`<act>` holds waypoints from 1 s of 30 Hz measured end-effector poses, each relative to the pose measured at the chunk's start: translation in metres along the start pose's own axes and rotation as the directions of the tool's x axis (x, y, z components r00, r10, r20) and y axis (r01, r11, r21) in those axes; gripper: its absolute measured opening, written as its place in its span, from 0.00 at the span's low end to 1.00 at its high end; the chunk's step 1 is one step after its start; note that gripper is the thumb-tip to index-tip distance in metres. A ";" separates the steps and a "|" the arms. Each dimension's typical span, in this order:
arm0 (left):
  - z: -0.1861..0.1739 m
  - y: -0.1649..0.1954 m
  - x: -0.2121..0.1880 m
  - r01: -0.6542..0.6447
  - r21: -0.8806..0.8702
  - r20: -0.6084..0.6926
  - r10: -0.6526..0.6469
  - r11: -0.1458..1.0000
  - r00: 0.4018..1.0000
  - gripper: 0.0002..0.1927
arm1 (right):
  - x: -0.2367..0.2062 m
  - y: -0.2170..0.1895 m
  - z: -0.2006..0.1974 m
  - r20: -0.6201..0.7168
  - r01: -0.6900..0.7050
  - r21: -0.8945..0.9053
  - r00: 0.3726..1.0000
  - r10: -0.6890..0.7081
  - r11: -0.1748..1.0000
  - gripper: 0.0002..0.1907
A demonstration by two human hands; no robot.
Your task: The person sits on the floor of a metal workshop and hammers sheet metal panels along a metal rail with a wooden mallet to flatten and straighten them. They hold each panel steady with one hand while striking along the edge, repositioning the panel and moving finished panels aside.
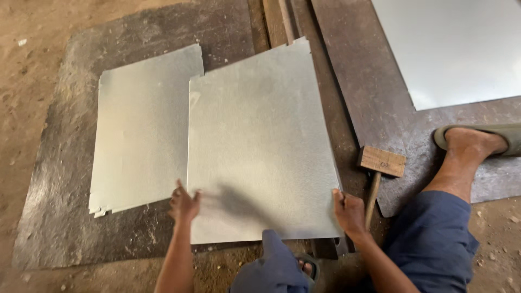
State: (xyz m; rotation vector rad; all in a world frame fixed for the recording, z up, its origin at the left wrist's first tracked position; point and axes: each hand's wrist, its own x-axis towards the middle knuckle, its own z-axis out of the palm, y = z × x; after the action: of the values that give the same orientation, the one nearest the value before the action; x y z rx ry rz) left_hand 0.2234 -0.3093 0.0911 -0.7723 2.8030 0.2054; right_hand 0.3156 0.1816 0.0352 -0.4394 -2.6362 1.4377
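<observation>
— What do the hands have hold of?

— A flat, square sheet of dull grey galvanised metal (260, 146), lying on a dark, worn steel plate (54, 217) on the dirt floor. The right hand (349, 212) clasps the sheet's near right corner, fingers curled over the edge. The left hand (183, 205) sits at the near left corner, but it is blurred, so I can't tell whether it pinches the edge or only rests there.

— So where does the sheet lie against that grip?

— It stretches away from both hands, with only its near edge between them. Its left edge overlaps a small stack of similar grey metal sheets (144, 130), which lies squarely on the same dark plate, the corners slightly fanned at the near left.

— How far along does the work look?

— By my reading, several sheets are already laid down in that stack, and this one is in hand and not yet aligned with them; it sits to the right and slightly skewed. A large shiny sheet (456, 49) lies on a rusty brown plate (369, 108) to the right, seemingly uncut.

— Anything else close by?

— A wooden mallet (380, 165) lies just right of the right hand, untouched. The person's sandalled foot (472, 144) rests on the rusty plate.
</observation>
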 end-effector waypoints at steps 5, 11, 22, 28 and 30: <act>0.035 0.140 -0.050 -0.564 -0.337 -0.148 0.549 0.754 0.823 0.41 | 0.014 -0.028 0.016 -0.107 0.150 -0.251 0.978 -0.181 0.956 0.30; -0.009 0.306 -0.103 -0.843 -0.206 0.211 0.864 0.497 0.458 0.48 | 0.027 -0.039 0.028 -0.163 0.190 -0.377 0.950 -0.267 0.906 0.29; -0.016 0.341 -0.080 -0.855 -0.079 0.347 0.819 0.512 0.458 0.48 | 0.043 -0.050 0.036 -0.136 0.158 -0.407 0.964 -0.230 0.900 0.27; -0.001 0.337 -0.070 -0.867 -0.089 0.361 0.827 0.490 0.430 0.40 | 0.010 -0.001 -0.028 -0.346 0.024 -0.215 0.933 -0.099 0.976 0.21; 0.009 0.336 -0.066 -0.879 -0.157 0.321 0.865 0.450 0.386 0.31 | -0.012 0.036 -0.047 -0.321 0.102 -0.652 0.861 -0.395 0.751 0.21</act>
State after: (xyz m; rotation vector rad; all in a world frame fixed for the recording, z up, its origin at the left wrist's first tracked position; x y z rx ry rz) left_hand 0.1062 0.0105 0.1246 0.8128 2.5075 0.4022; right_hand 0.3453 0.2342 0.0311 -0.3701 -2.5691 0.2919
